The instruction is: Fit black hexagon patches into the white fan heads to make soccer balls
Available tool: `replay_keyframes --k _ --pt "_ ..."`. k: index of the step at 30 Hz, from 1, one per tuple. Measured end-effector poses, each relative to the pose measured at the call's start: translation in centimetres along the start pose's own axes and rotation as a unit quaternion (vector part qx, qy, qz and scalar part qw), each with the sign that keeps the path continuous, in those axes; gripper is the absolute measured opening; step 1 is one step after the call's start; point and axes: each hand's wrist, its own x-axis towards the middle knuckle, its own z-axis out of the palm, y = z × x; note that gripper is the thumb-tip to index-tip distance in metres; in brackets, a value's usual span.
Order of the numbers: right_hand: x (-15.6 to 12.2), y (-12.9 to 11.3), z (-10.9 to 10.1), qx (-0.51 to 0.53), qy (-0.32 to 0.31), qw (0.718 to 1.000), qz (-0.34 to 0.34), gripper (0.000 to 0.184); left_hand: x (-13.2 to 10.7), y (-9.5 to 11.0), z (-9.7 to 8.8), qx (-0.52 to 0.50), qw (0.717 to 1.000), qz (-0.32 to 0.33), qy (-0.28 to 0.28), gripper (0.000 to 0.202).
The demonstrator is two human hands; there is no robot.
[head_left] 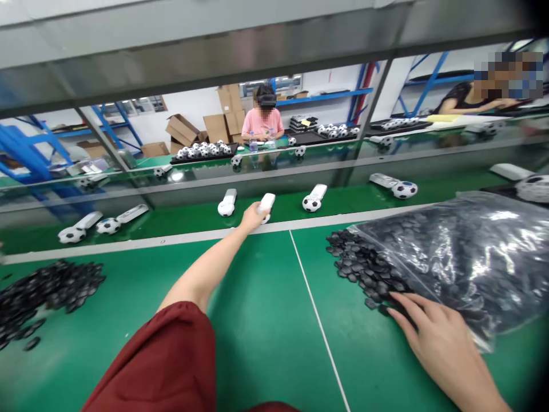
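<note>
My left hand [252, 217] is stretched out over the green conveyor belt, its fingers closed around a white-handled device [268, 201] with a football-patterned end. My fingers cover part of that football end. My right hand [437, 337] reaches into the edge of a pile of small black flat pieces [364, 266], thumb and forefinger apart at the nearest pieces. Beside it lies a clear plastic bag [463, 246] full of the same black pieces. Similar football-ended devices lie on the belt on both sides of my left hand, one to the left [227, 202] and one to the right [315, 197].
A second heap of black pieces [51, 292] lies on the left of the green table [266, 320]. A pale rail [206, 236] separates table from belt. Across the line sit a person in pink [262, 121] and another person [465, 97]. Trays of football-patterned parts [203, 150] stand opposite.
</note>
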Motion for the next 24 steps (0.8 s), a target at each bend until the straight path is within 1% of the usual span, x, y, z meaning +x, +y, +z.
replay_keyframes --k 3,5,6,8,10,12,14,16,18,20,21,23,24 --pt "-0.2 -0.8 -0.1 0.041 -0.001 0.999 0.019 0.038 2.6 -1.4 -1.3 0.063 0.998 0.022 0.001 0.038" --pt "-0.1 -1.2 -0.2 0.062 0.0 0.998 0.029 0.035 3.6 -2.9 -2.7 0.113 0.993 0.026 -0.004 0.045" --pt "-0.1 -1.3 -0.4 0.07 0.0 0.997 0.032 0.033 3.9 -3.7 -3.4 0.139 0.99 0.022 -0.017 0.049" --pt "0.1 -1.5 -0.6 0.081 0.004 0.996 0.039 0.03 4.2 -5.4 -4.5 0.183 0.981 0.004 -0.057 0.052" --pt "0.2 -1.6 -0.8 0.09 0.012 0.995 0.046 0.027 4.2 -6.5 -5.0 0.216 0.972 -0.005 -0.087 0.055" --pt "0.2 -1.7 -0.9 0.1 0.024 0.993 0.052 0.024 3.9 -6.9 -5.0 0.24 0.965 0.0 -0.102 0.055" --pt "0.3 -1.7 -1.1 0.116 0.036 0.991 0.054 0.02 3.0 -6.4 -5.1 0.253 0.961 0.013 -0.111 0.054" --pt "0.4 -1.9 -1.4 0.14 0.045 0.988 0.048 0.017 1.0 -5.4 -5.5 0.256 0.959 0.024 -0.116 0.052" --pt "0.6 -2.1 -1.8 0.173 0.048 0.983 0.029 0.017 -2.3 -3.8 -6.3 0.256 0.96 0.028 -0.111 0.051" --pt "1.0 -2.4 -2.2 0.207 0.044 0.977 0.003 0.018 -6.7 -1.7 -7.2 0.261 0.959 0.033 -0.102 0.049" --pt "1.3 -2.5 -2.3 0.221 0.036 0.974 -0.013 0.019 -9.1 -0.6 -7.5 0.259 0.959 0.051 -0.105 0.049" --pt "1.8 -2.8 -2.6 0.24 0.012 0.97 -0.04 0.02 -13.7 1.5 -7.8 0.249 0.956 0.077 -0.133 0.049" --pt "2.2 -3.0 -2.8 0.242 -0.001 0.969 -0.048 0.02 -15.6 2.3 -7.8 0.231 0.956 0.084 -0.161 0.049"
